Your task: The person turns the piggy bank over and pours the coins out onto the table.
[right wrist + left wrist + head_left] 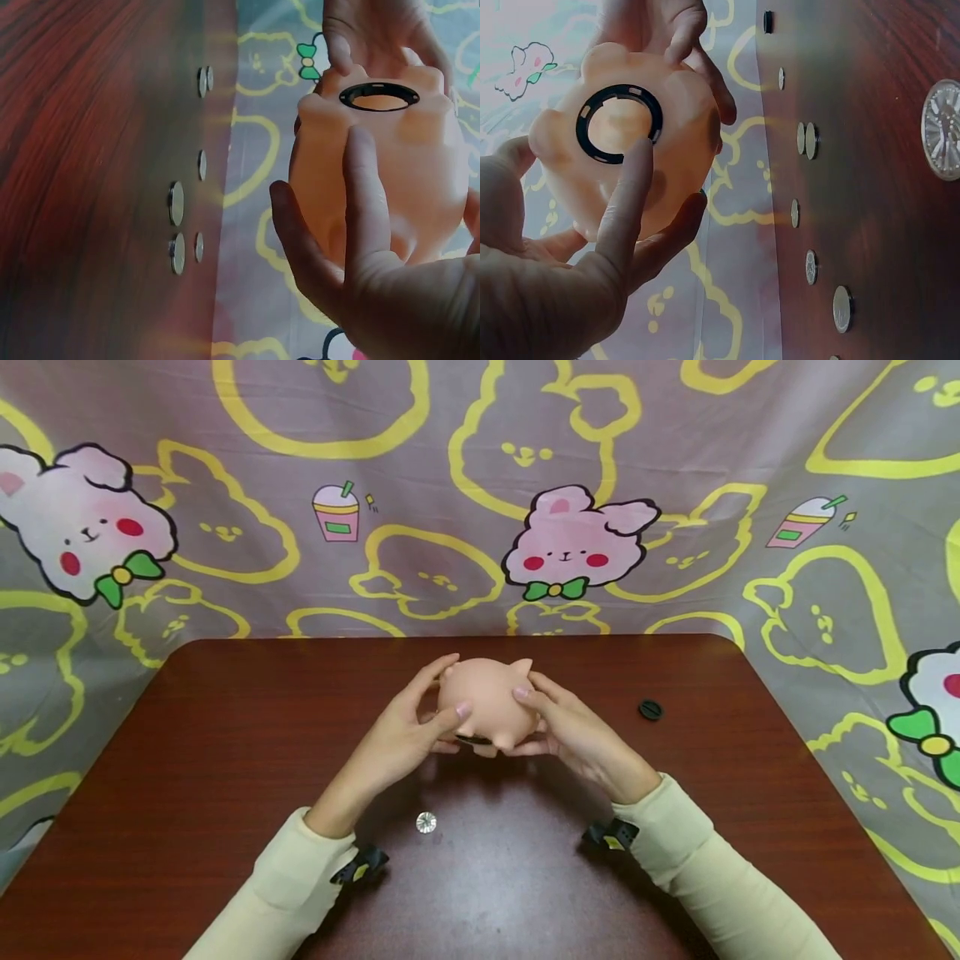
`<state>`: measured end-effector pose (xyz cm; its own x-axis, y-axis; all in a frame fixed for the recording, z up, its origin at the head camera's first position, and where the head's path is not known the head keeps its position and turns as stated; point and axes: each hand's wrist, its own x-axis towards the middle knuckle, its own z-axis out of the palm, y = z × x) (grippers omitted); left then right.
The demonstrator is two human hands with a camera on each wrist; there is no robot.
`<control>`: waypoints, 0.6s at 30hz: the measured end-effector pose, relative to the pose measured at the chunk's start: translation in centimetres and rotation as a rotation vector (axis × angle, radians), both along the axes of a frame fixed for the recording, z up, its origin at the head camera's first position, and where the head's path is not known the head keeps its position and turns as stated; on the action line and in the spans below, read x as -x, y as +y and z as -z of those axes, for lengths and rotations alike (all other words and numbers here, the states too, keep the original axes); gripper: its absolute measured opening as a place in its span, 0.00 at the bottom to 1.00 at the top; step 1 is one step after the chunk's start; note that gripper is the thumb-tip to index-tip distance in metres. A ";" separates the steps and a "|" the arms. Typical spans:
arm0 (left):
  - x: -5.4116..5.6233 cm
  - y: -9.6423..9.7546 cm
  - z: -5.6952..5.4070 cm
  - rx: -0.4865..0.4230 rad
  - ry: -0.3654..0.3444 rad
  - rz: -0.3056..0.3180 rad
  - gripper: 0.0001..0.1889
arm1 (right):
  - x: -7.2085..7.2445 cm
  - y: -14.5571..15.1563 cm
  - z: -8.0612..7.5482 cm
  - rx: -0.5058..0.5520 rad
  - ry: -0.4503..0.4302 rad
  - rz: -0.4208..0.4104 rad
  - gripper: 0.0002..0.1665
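Both hands hold a pale pink piggy bank (487, 697) in the air over the table, one on each side. My left hand (397, 727) grips its left side, thumb on the near surface. On the right side, my right hand (581, 731) grips it with the thumb near an ear. The bank is tilted; in the left wrist view its underside shows a round hole with a black ring (583, 135). Short feet stand out around that hole. The right wrist view shows the same black ring (346, 95) at a slant. The bank's inside is mostly hidden.
A coin (426, 822) lies on the dark wooden table (262, 735) near the left wrist. Several more coins (842, 309) show on the tabletop in the wrist views. A black round plug (650, 709) lies right of the hands. A patterned cloth (435, 568) hangs behind the table.
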<state>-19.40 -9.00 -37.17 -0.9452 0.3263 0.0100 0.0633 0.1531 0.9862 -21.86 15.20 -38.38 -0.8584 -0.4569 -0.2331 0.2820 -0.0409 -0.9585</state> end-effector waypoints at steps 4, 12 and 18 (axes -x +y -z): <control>0.1 -0.1 0.1 0.003 0.033 0.019 0.38 | -0.2 0.2 0.1 -0.015 0.100 -0.014 0.37; 0.3 -0.6 0.6 0.111 0.134 0.082 0.53 | -1.2 0.1 -0.2 -0.229 0.606 -0.003 0.45; 0.5 -0.9 1.3 0.241 0.340 0.071 0.60 | -1.8 -0.4 -0.2 -0.428 1.127 -0.008 0.45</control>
